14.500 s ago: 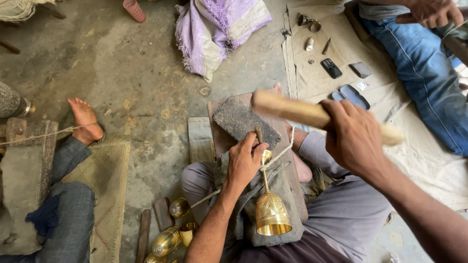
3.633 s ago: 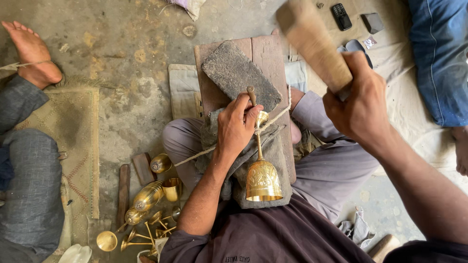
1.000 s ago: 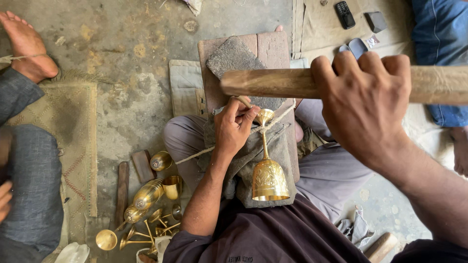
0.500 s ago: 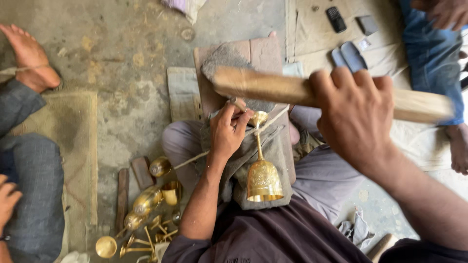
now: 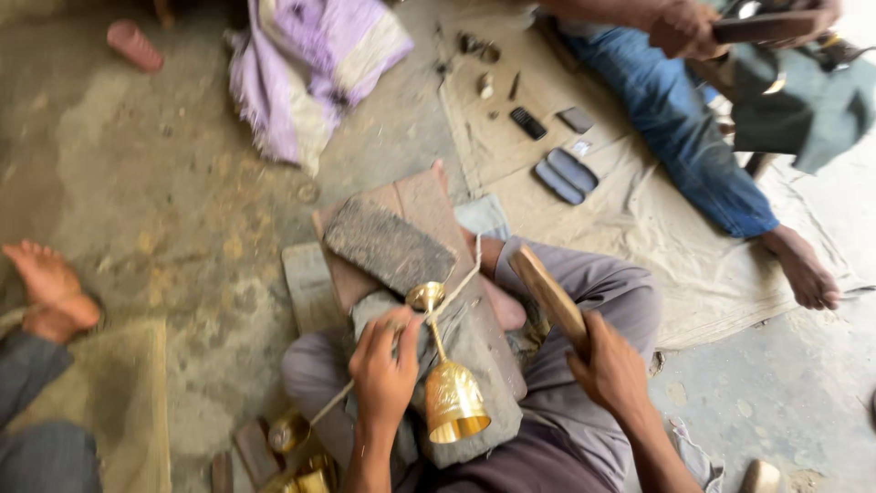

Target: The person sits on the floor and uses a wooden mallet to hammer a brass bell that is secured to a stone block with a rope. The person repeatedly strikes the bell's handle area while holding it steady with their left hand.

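Dropped: long wooden mallet (image 5: 550, 297) swung down | right hand (image 5: 610, 372) clenched it | left hand (image 5: 383, 370) gripped engraved brass goblet (image 5: 447, 383) | risk: mis-strike hits fingers.

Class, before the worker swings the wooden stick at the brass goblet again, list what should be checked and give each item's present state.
1. Left hand steadies the brass goblet at its stem: ok.
2. Goblet lies on the grey pad over the lap: ok.
3. Right hand grips the wooden stick: ok.
4. Left fingers clear of the goblet's base: not ok, they sit close.
5. Cord taut around the stem: cannot tell, blurred.
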`<state>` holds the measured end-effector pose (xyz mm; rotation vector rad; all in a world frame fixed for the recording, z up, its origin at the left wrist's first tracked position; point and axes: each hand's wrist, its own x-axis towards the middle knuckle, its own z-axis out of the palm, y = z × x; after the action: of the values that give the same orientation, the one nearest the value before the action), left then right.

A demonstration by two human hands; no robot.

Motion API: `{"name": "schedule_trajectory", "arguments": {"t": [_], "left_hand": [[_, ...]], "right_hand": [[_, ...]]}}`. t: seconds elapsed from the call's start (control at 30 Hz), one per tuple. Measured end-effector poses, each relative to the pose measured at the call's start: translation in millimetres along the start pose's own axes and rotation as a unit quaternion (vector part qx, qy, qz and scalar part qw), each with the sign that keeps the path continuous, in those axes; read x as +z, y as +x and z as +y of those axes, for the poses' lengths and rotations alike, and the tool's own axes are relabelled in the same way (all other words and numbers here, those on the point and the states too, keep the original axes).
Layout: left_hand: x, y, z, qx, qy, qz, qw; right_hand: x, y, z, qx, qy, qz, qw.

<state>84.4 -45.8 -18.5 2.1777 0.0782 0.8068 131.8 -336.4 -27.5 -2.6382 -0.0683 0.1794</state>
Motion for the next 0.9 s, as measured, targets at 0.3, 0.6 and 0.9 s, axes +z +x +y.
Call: {"name": "schedule_trajectory", "arguments": {"t": [0.3,0.6,0.9], "left_hand": [[-17.4,-96.6,-49.8,-0.273,-0.035,0.073,0.959],[9.7,-89.8,-25.8,-0.409,-0.152,-0.001,0.9],[15.9,-112.1,8.9,-0.312,-0.181,0.003,0.933]], "right_hand": [[50.9,-83.9,96.5,0.103,0.014,-0.119,0.987],[1.5,-60.3,4.9,-0.106,0.24,-0.214,0.941],[8.9,-64.4,-67.9,-0.25,0.136,-0.143,0.948]]}}
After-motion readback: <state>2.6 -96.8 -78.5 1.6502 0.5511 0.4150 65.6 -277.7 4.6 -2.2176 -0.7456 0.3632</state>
